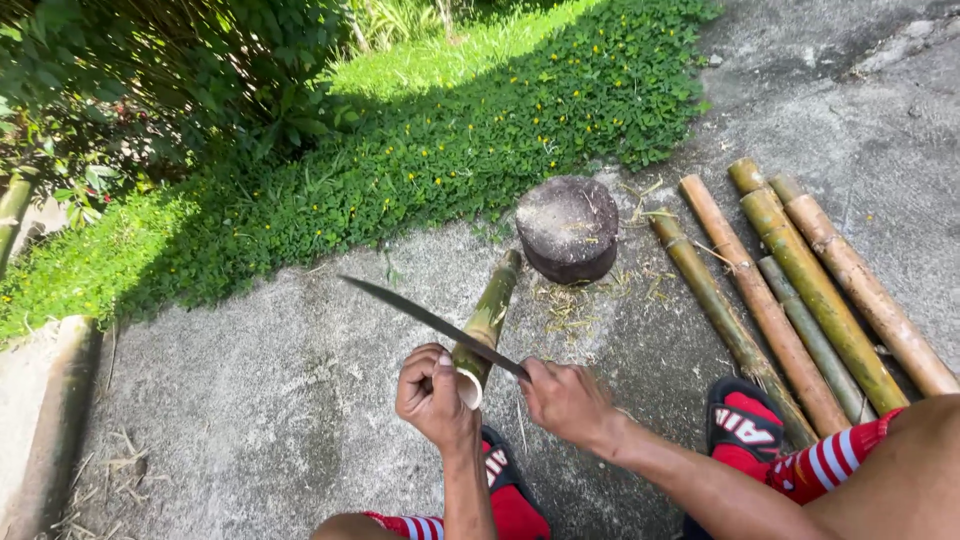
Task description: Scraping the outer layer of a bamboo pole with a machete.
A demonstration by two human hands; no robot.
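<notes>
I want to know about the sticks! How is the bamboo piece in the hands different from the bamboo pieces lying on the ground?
The held bamboo piece is greener; the bamboo poles on the ground are mostly tan and yellow-brown. The held one is gripped by the left hand with a long knife across its end; the poles lie untouched, side by side. All are round stalks.

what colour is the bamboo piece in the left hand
Green with yellowish patches on the bamboo piece, pale at its cut end; head view.

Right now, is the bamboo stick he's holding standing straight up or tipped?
Tipped. The bamboo piece leans from the ground toward the left hand, which grips its cut end.
</notes>
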